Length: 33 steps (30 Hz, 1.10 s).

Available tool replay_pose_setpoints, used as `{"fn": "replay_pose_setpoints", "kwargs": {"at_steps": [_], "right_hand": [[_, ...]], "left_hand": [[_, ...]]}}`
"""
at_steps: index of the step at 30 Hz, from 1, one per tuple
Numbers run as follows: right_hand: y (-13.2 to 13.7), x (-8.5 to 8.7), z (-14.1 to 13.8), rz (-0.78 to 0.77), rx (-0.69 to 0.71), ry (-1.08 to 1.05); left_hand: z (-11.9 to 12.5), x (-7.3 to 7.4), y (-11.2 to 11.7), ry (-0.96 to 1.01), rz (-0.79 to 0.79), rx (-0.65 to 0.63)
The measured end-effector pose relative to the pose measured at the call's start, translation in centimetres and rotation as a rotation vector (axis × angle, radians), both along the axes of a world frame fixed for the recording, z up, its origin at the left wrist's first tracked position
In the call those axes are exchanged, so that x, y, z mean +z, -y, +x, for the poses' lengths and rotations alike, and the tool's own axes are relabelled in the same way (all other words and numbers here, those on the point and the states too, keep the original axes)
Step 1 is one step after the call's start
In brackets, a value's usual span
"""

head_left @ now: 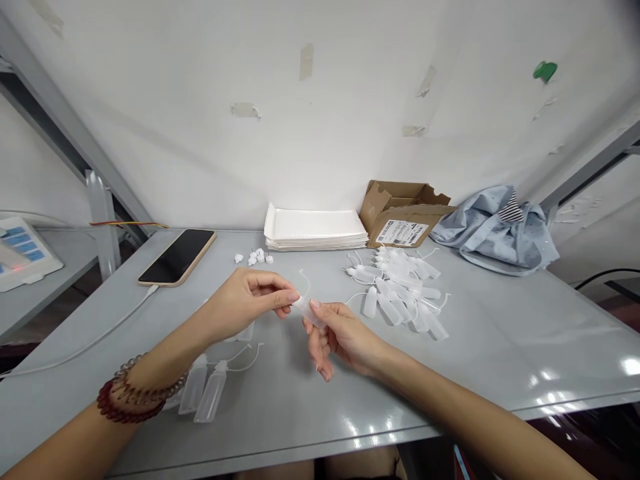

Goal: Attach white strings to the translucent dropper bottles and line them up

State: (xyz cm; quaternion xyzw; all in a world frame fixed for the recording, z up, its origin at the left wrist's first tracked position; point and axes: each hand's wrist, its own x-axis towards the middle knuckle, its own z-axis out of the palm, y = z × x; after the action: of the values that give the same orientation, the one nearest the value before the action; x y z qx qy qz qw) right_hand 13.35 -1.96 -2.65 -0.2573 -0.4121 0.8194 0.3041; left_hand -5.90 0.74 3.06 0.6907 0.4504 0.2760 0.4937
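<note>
Both hands meet over the middle of the table on one small translucent squeeze bottle (311, 313) with a thin tethered strap. My left hand (260, 297) pinches its neck end between thumb and fingertips; whatever small part sits under those fingertips is hidden. My right hand (345, 337) grips the bottle body between thumb and index finger, the other fingers loosely curled below. Several like bottles (213, 393) lie under and beside my left forearm, their straps pointing right. To the right is a pile of more bottles (400, 287). Several small white caps (260, 257) lie beyond my left hand.
A phone (177, 257) with a white charging cable (100, 345) lies at the left. Along the wall stand a stack of white padded envelopes (315, 230), an open cardboard box (405, 213) and a bunched blue cloth (493, 230). Metal frame posts flank the table.
</note>
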Motion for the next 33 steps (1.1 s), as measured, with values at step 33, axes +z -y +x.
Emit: {"fn": "replay_pose_setpoints", "kwargs": {"at_steps": [33], "right_hand": [[-0.2,0.0,0.5,-0.096,0.081,-0.014]], "left_hand": [[0.0,-0.2,0.7,-0.235,0.325,-0.238]]}}
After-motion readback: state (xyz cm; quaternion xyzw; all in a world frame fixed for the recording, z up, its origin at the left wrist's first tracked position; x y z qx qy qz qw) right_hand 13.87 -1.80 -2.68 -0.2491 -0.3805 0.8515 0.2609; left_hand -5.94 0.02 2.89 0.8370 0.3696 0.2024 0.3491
